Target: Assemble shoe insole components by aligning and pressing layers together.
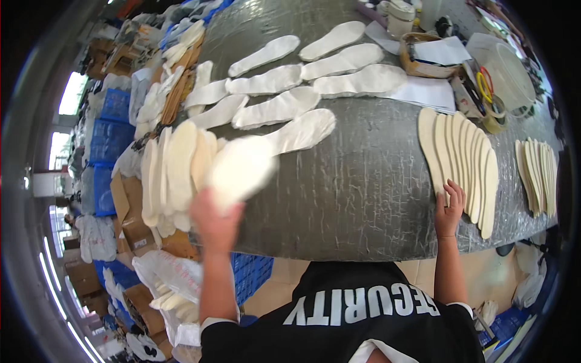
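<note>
In my left hand (pixel 218 224) is a cream-white insole (pixel 241 168), gripped at its lower end and smeared by motion. It is raised in front of a thick bunch of cream insoles (pixel 181 163) at the table's left edge. At the right, my right hand (pixel 449 209) rests on the lower left part of a fanned row of cream insoles (pixel 463 163), its fingers a little apart. Farther back, several white, fuzzy-looking insoles (pixel 275 107) lie spread out, some overlapping.
The dark table (pixel 357 187) has a wrinkled, shiny covering. Another fanned stack of insoles (pixel 537 175) lies far right. At the back right stand a basket with papers (pixel 430 55), a tape roll (pixel 496 118) and a translucent tub (pixel 508 75). Blue crates (pixel 110 142) and cartons (pixel 136 212) crowd the left.
</note>
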A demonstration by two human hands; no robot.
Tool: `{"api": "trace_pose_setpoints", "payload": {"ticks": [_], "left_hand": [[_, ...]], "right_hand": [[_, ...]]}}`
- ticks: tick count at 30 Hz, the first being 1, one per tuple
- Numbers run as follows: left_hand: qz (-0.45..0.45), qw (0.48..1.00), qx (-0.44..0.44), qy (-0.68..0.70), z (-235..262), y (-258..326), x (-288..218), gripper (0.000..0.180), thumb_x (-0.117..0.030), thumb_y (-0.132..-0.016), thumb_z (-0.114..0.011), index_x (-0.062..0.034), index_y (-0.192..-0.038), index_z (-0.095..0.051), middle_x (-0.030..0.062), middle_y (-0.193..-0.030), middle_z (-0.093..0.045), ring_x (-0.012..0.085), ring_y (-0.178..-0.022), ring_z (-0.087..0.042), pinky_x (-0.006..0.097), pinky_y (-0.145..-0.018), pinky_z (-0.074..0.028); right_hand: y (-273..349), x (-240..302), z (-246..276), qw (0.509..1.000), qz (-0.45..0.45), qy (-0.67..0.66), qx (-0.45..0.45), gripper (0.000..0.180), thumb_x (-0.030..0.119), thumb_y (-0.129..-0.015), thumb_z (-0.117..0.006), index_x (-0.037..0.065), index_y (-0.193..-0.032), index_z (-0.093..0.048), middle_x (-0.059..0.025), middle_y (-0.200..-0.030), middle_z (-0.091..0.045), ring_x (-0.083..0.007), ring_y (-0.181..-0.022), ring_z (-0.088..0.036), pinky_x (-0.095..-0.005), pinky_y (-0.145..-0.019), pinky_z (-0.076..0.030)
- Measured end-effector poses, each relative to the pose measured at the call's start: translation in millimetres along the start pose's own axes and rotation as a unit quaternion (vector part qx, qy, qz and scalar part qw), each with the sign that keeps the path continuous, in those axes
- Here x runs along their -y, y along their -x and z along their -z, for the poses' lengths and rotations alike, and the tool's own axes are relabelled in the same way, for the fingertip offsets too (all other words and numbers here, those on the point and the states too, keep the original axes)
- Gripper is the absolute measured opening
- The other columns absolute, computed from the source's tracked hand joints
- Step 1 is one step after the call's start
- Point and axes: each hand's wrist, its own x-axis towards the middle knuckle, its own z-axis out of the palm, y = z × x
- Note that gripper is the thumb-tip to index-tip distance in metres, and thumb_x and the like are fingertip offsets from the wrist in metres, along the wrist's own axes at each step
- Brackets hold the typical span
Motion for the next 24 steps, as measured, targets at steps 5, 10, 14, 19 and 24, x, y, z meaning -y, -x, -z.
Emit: {"api": "trace_pose_setpoints", "payload": {"ticks": [5,10,14,19,24], "left_hand": [[-0.003,0.957,0.0,-0.289,45,-45,106,0.067,-0.025,-0.079,-0.073,-0.0015,-0.135,-0.045,0.0201,-0.142,-0.043,0.0359,-0.131,-0.038,0.052,-0.104,-0.029],[0.023,0.972,-0.063,-0.226,-4,-55,90,0.055,-0.021,-0.081,-0.07,0.0016,-0.128,-0.051,0.0194,-0.135,-0.05,0.0361,-0.128,-0.042,0.053,-0.104,-0.03],[-0.151,0.985,0.031,0.081,-90,-68,-24,0.03,-0.011,-0.073,-0.072,0.0018,-0.098,-0.06,0.0187,-0.102,-0.061,0.0384,-0.102,-0.054,0.048,-0.09,-0.041],[-0.23,0.969,0.052,0.07,-178,-95,-91,0.019,-0.012,-0.074,-0.069,-0.0028,-0.089,-0.063,0.0128,-0.101,-0.062,0.0332,-0.1,-0.056,0.046,-0.087,-0.043],[-0.211,0.965,0.143,0.056,-176,-67,-149,0.008,-0.011,-0.076,-0.063,-0.0031,-0.079,-0.063,0.0131,-0.095,-0.06,0.0323,-0.093,-0.056,0.046,-0.078,-0.047]], "right_hand": [[-3,6,11,0.988,-0.005,0.143,0.052,0.047,0.019,-0.074,-0.075,0.006,-0.116,-0.058,-0.0118,-0.138,-0.048,-0.0332,-0.131,-0.039,-0.0449,-0.107,-0.032],[-3,8,15,0.981,-0.04,0.12,0.148,0.053,0.015,-0.071,-0.078,0.008,-0.119,-0.058,-0.0121,-0.141,-0.045,-0.0318,-0.137,-0.034,-0.0461,-0.11,-0.028],[-2,-4,14,0.982,-0.018,0.132,0.134,0.033,0.011,-0.075,-0.073,0.003,-0.103,-0.058,-0.0138,-0.136,-0.049,-0.0331,-0.131,-0.04,-0.0437,-0.106,-0.035],[-9,8,13,0.982,0.105,0.153,0.041,0.014,0.005,-0.079,-0.062,0.003,-0.09,-0.056,-0.0092,-0.11,-0.061,-0.0275,-0.11,-0.056,-0.0418,-0.091,-0.043],[10,18,19,0.986,0.096,0.135,0.036,0.011,0.007,-0.077,-0.061,0.005,-0.086,-0.054,-0.0064,-0.102,-0.061,-0.0263,-0.092,-0.058,-0.0403,-0.08,-0.044]]}}
